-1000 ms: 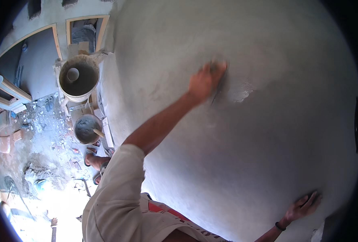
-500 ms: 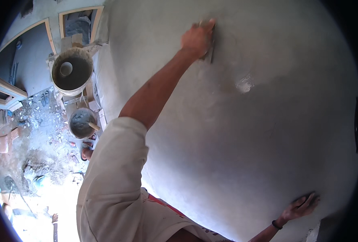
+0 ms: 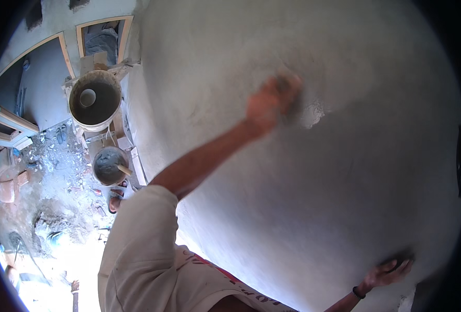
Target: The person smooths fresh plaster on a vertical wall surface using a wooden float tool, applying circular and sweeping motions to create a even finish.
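My left hand (image 3: 273,101) is on the grey plastered wall (image 3: 303,187), at the end of a bent arm in a pale sleeve. Motion smears it now, but its fingers are closed around a plastering trowel (image 3: 291,106), whose thin blade edge shows more clearly half a second earlier. Just to the right of the trowel is a rough whitish patch (image 3: 312,114) in the damp plaster. At the lower right, my right hand (image 3: 386,274), with a dark band at the wrist, lies against the wall with fingers stretched out. A dark area beside its fingers looks like shadow.
On the left, a large bucket (image 3: 96,124) with a small cup inside stands on planks. Below it is a smaller bucket (image 3: 108,174) of grey mix with a handled tool. Rubble and bricks (image 3: 6,191) cover the floor. Someone's sandalled foot (image 3: 115,202) shows nearby.
My left hand has swept the trowel down and to the right along the wall, closer to the whitish patch. My right hand stays near the same spot. The view has shifted slightly.
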Demonstrator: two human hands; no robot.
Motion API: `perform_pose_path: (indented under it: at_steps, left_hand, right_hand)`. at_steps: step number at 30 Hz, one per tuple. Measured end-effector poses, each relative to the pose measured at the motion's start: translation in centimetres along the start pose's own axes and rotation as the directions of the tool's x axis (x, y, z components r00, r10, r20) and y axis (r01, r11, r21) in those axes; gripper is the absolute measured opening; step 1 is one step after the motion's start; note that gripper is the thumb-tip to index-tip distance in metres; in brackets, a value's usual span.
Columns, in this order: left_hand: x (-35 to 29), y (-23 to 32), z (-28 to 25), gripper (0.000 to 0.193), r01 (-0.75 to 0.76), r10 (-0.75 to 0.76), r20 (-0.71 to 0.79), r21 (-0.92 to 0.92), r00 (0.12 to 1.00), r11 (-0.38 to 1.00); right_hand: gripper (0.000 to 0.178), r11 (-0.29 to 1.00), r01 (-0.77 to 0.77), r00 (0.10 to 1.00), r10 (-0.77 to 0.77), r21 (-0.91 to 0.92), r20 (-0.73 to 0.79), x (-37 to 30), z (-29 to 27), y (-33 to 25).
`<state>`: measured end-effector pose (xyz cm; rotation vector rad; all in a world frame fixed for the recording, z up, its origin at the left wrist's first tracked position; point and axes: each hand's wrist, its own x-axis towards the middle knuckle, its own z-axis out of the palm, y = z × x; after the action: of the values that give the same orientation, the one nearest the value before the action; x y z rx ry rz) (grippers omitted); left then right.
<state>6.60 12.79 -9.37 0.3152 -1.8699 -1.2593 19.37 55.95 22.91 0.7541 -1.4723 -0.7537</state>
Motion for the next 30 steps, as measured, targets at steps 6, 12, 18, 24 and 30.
perform_pose_path:
  at_steps: [6,12,18,24,30]
  left_hand:
    - [10.9,3.9,-3.4,0.052,-0.052,0.051,0.014,0.201,0.999,0.978]
    - [4.9,-10.7,-1.0,0.036,0.390,-0.378,-0.152,0.060,0.913,0.919]
    - [-5.7,-8.9,4.0,0.039,-0.004,0.024,-0.212,0.092,0.977,0.996]
    - [0.8,-11.2,-0.7,0.042,0.351,-0.343,-0.148,0.033,0.928,0.936]
    - [-6.5,-8.9,2.6,0.041,0.259,-0.254,-0.078,0.067,0.964,0.963]
  right_hand:
    - [0.016,0.995,0.071,0.996,-0.074,-0.065,-0.044,-1.8,-0.8,1.1]
    - [0.011,0.997,0.069,0.996,-0.071,-0.044,-0.051,-2.1,-0.6,1.6]
    - [0.024,0.993,0.044,0.996,-0.052,-0.113,-0.076,-1.3,-0.6,0.5]
    - [0.037,0.995,-0.043,0.994,0.034,-0.092,-0.102,-2.3,0.1,0.7]
    - [0.039,0.993,-0.026,0.996,0.016,-0.117,-0.084,-1.4,-0.3,0.4]
